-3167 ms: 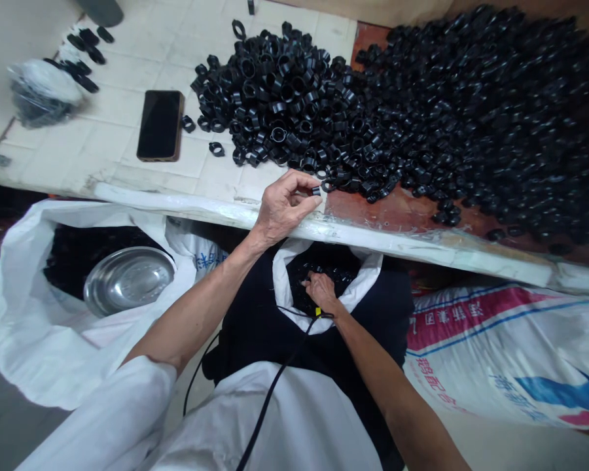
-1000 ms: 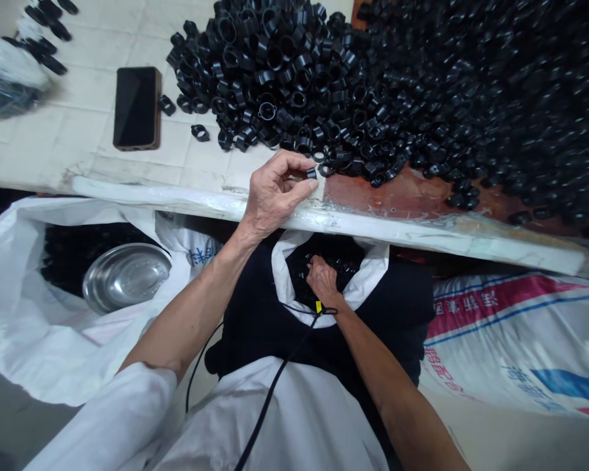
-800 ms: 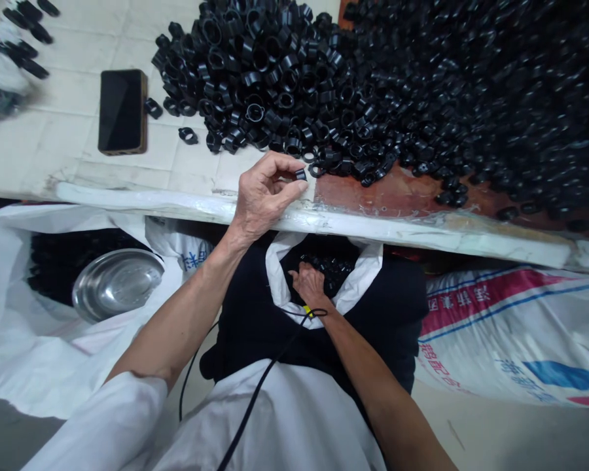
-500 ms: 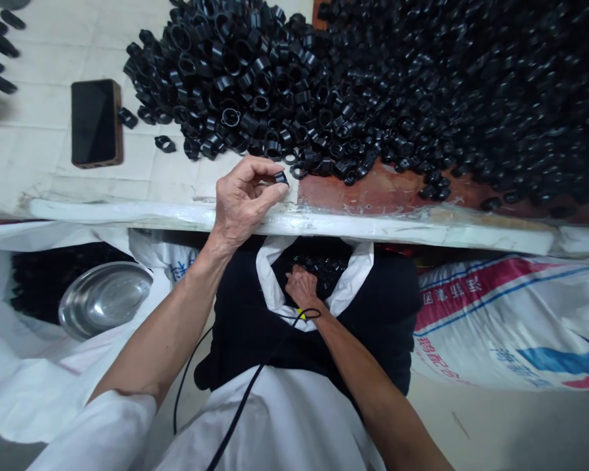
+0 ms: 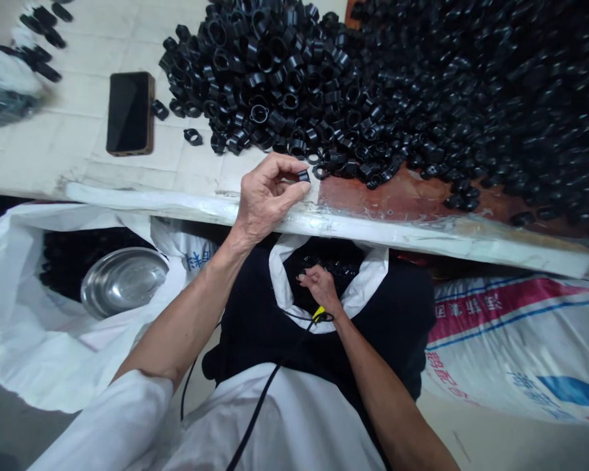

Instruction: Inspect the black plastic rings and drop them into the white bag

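My left hand (image 5: 269,193) is above the table's front edge, thumb and fingers pinching a small black plastic ring (image 5: 303,176). Just beyond it spreads a large heap of black plastic rings (image 5: 285,85). Lower down, my right hand (image 5: 321,286) is inside the mouth of a white sack (image 5: 281,275) between my knees. Small black parts (image 5: 341,267) lie in that sack. The right fingertips are drawn together near a dark bit, too small to name. A yellow tag (image 5: 319,314) and a black cord are at the right wrist.
A black phone-like device (image 5: 130,114) lies on the table at left, with loose rings beside it. Farther left is a blurred plastic bag (image 5: 10,85). A steel bowl (image 5: 125,282) rests in an open white sack (image 5: 10,288). A printed sack (image 5: 515,340) stands at right.
My right hand has lifted slightly from the parts in the sack, its fingers now drawn together. My left hand still pinches the ring. The whole view has shifted, moving things rightward.
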The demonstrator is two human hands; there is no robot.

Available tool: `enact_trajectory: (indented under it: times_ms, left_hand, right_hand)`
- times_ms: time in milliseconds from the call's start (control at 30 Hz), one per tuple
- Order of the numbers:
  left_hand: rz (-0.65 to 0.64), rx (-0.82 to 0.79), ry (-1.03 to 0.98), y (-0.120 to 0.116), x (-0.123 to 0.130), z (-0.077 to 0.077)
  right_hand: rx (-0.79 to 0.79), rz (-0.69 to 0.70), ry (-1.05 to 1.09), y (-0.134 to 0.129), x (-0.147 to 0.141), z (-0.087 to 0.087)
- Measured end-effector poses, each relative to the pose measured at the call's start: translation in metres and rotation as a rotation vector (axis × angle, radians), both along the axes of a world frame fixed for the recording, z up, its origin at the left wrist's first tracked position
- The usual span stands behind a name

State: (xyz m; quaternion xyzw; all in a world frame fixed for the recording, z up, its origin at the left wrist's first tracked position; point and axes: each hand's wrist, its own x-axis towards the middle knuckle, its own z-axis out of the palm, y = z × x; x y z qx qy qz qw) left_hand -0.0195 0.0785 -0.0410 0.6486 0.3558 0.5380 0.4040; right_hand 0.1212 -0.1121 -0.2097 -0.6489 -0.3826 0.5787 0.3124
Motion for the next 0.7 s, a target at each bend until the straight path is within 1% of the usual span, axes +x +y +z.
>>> enact_trajectory:
  times_ms: [100, 167, 300, 333, 400, 467, 533, 633, 700]
  left_hand:
    - [-0.017, -0.019, -0.029, 0.000, -0.001, 0.000]
    - [-0.018, -0.032, -0.045, 0.000, -0.001, 0.001]
    - [-0.022, -0.040, -0.065, -0.001, -0.002, 0.004]
    - [-0.026, -0.040, -0.069, -0.001, -0.002, 0.005]
    - [-0.025, -0.039, -0.071, -0.002, -0.002, 0.006]
    - [-0.020, -0.038, -0.067, -0.002, -0.002, 0.007]
    - [-0.019, -0.040, -0.064, -0.002, -0.002, 0.006]
    - [-0.030, -0.045, -0.073, -0.001, -0.002, 0.004]
    - [-0.036, -0.049, -0.076, -0.001, -0.002, 0.003]
  right_hand:
    - [-0.016, -0.063, 0.200, 0.002, -0.001, 0.012]
    - [-0.028, -0.127, 0.318, 0.003, 0.001, 0.025]
    - [-0.085, -0.341, 0.714, 0.007, 0.010, 0.061]
    - [-0.085, -0.373, 0.787, 0.008, 0.013, 0.070]
    - [-0.071, -0.389, 0.852, 0.008, 0.019, 0.087]
    - [-0.063, -0.381, 0.819, 0.008, 0.025, 0.095]
    - [-0.087, -0.330, 0.604, 0.006, 0.029, 0.092]
    - [-0.179, -0.209, 0.176, 0.001, 0.028, 0.072]
    - [-0.229, -0.149, 0.033, -0.004, 0.025, 0.055]
